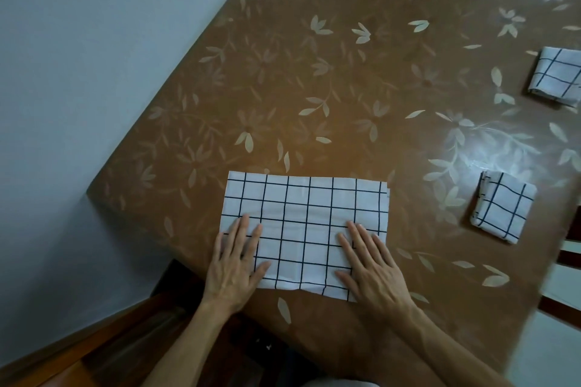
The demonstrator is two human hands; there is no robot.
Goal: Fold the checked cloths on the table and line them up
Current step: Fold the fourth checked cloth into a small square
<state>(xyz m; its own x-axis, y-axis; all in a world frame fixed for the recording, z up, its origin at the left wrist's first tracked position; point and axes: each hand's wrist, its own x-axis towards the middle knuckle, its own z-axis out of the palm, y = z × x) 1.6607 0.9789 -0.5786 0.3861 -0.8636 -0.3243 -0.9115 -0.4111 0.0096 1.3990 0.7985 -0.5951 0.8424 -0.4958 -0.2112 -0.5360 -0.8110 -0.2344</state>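
Observation:
A white cloth with a dark check (303, 223) lies flat as a wide rectangle near the table's front edge. My left hand (234, 264) presses flat on its left end, fingers straight. On its right end my right hand (372, 267) lies flat the same way. A small folded checked cloth (503, 206) sits to the right. Another folded checked cloth (556, 77) lies farther back at the right edge of view, partly cut off.
The table (314, 88) wears a brown covering with pale leaf prints. A pale wall (78, 72) runs along its left side. Dark wooden chair parts (569, 254) show at the right, and wooden furniture (110, 349) sits below the front left corner.

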